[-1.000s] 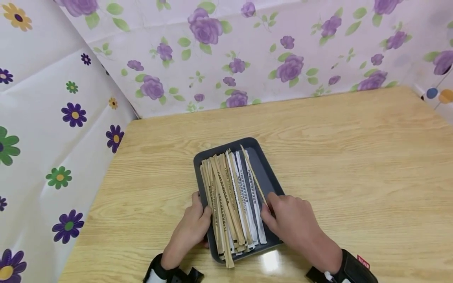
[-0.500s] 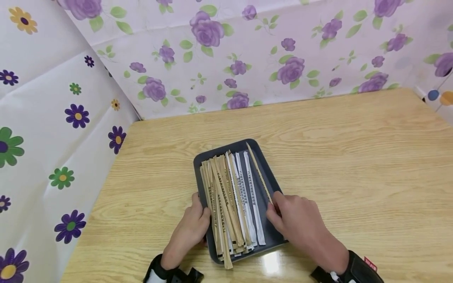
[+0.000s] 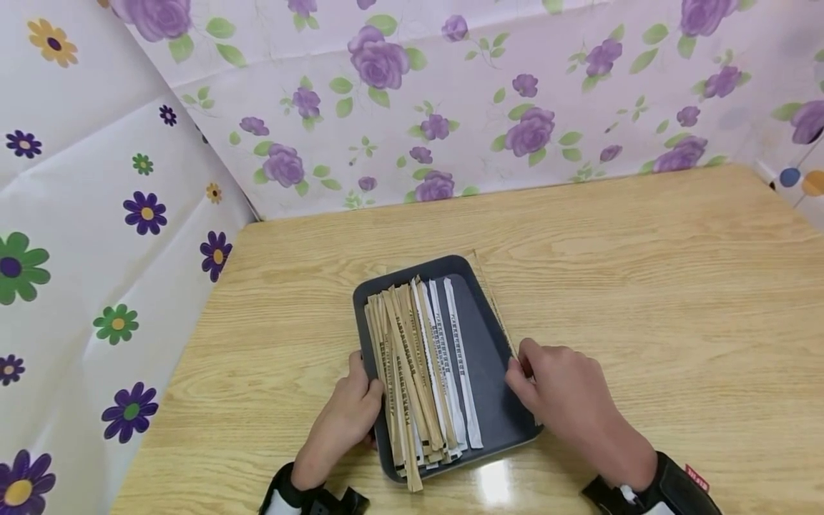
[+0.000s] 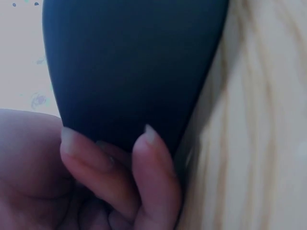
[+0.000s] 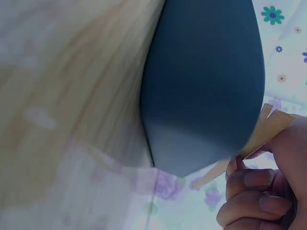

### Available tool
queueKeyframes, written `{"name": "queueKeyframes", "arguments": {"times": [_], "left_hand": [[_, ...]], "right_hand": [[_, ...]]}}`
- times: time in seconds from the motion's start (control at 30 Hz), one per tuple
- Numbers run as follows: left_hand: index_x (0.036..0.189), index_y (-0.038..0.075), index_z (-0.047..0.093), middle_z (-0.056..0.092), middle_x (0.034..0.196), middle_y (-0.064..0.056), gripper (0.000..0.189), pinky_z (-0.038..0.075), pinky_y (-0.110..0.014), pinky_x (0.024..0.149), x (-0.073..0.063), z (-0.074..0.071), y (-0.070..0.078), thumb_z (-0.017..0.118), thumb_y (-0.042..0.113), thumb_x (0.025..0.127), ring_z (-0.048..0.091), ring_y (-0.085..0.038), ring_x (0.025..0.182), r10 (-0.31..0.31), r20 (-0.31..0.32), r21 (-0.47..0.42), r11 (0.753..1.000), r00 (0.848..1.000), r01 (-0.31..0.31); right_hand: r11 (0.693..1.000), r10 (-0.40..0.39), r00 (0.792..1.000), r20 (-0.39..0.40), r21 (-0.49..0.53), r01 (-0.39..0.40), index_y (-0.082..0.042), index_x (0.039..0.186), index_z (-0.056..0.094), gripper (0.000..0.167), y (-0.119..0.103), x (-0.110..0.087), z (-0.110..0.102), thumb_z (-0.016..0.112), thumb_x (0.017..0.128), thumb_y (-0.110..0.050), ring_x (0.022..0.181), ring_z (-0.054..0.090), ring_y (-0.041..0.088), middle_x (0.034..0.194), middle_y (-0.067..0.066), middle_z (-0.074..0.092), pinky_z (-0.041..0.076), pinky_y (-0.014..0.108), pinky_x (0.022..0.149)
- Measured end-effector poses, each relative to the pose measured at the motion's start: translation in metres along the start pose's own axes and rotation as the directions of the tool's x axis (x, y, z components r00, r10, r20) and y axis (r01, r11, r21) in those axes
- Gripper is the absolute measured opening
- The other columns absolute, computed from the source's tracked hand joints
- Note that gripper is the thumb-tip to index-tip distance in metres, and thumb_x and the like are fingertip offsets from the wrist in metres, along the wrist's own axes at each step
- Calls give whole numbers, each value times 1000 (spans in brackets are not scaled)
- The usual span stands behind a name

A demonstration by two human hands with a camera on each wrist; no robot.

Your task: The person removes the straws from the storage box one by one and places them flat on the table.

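A dark grey rectangular tray point(image 3: 498, 400) sits slanted on the table, bearing a row of paper-wrapped straws. Brown-wrapped straws point(image 3: 402, 357) crowd its left side, with white-wrapped straws point(image 3: 465, 379) beside them. My left hand point(image 3: 347, 413) grips the tray's left wall, thumb at the rim; the left wrist view shows its fingers point(image 4: 156, 172) curled against the outer side. My right hand point(image 3: 569, 390) pinches one brown-wrapped straw point(image 5: 268, 132) between thumb and forefinger. That straw lies along the tray's right rim in the head view, its far end past the tray's back corner.
The wood-grain table point(image 3: 676, 300) extends to the right and behind the tray. A purple-flowered sheet point(image 3: 386, 129) hangs along the back edge, and a daisy-patterned sheet point(image 3: 71, 250) covers the left side. Each wrist wears a black strap point(image 3: 676, 486).
My right hand has moved right with the brown straw, from over the tray's inside to its right rim. My left hand keeps its hold on the tray; the other straws have stayed.
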State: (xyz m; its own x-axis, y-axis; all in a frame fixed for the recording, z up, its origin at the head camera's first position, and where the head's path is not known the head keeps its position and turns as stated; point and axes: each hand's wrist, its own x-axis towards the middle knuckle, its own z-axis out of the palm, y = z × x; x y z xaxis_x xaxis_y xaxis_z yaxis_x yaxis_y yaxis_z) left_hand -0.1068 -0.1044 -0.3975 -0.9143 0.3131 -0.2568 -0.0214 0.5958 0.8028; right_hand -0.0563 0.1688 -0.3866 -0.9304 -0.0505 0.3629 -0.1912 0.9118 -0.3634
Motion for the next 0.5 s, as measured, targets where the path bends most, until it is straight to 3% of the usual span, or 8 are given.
{"name": "queueKeyframes", "arguments": {"times": [0.5], "left_hand": [[146, 0, 16, 57, 58, -11, 52, 45, -36, 39, -1, 0, 2, 36, 11, 99, 52, -19, 36, -34, -5, 21, 999, 999, 34]], "right_hand": [[999, 52, 998, -35, -11, -52, -17, 64, 46, 26, 31, 0, -11, 58, 86, -10, 42, 31, 9, 49, -8, 34, 26, 28, 39]]}}
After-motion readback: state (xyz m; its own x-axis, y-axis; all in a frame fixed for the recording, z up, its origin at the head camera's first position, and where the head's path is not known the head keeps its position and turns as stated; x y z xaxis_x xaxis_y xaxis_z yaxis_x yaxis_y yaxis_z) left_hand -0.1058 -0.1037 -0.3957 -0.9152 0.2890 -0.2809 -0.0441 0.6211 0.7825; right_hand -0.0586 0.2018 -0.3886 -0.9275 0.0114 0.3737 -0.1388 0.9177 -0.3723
